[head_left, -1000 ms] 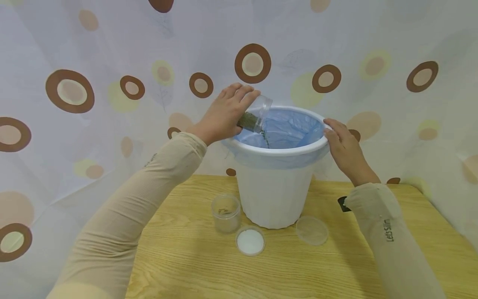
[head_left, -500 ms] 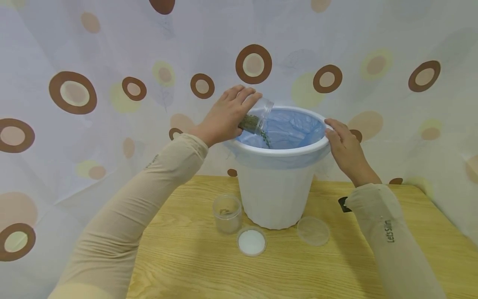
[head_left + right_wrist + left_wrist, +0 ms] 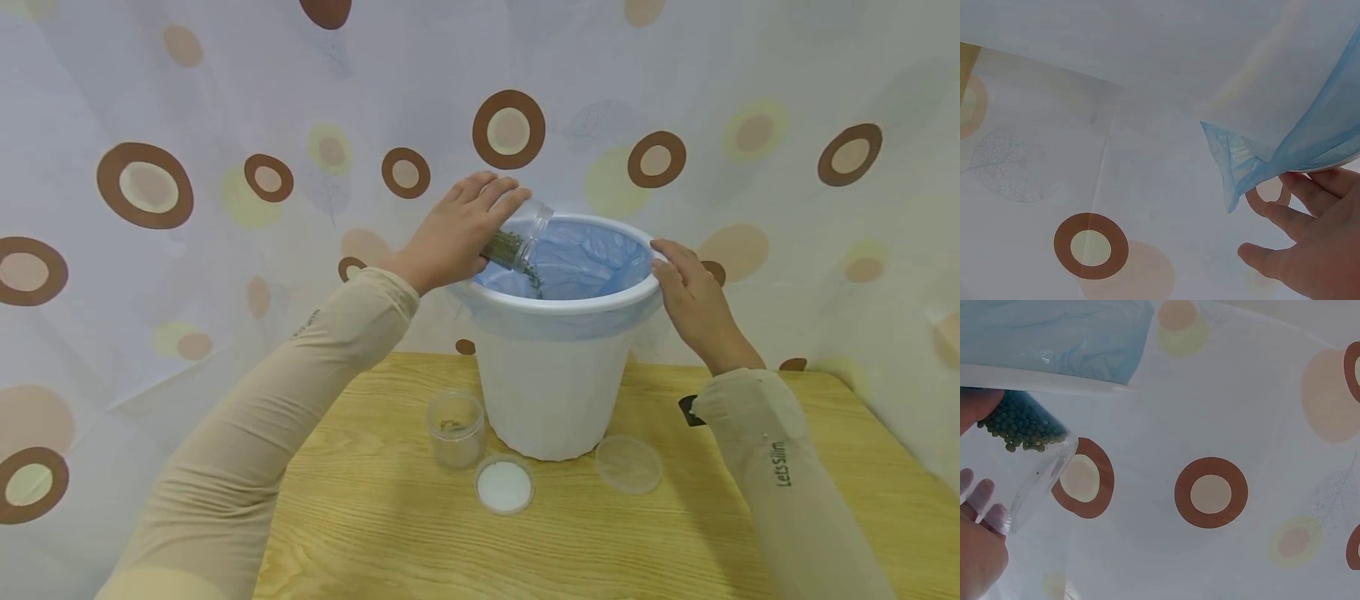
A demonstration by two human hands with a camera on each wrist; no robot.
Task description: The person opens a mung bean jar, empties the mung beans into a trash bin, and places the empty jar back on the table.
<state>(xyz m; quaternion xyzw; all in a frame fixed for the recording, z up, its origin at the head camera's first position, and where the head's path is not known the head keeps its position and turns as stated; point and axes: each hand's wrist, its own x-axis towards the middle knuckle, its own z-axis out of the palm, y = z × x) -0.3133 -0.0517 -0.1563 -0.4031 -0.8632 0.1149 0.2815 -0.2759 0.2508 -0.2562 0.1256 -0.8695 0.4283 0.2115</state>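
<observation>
My left hand grips a clear plastic jar, tipped with its mouth over the near left part of a white trash bin. Small round green mung beans lie along the jar's lower side in the left wrist view. From its mouth a short stream of beans drops into the bin, which is lined with a blue plastic bag. At the right of the rim my right hand rests with its fingertips on the edge. In the right wrist view its fingers are extended and spread under the rim.
On the wooden table, a second clear jar with a little brown matter in it stands left of the bin. Before the bin lies a round lid with a white centre. A clear lid lies to its right. A patterned sheet hangs behind.
The jar in my left hand has shifted slightly right. More beans show at its mouth, and the falling stream looks thicker than one second ago. The right hand stays on the rim.
</observation>
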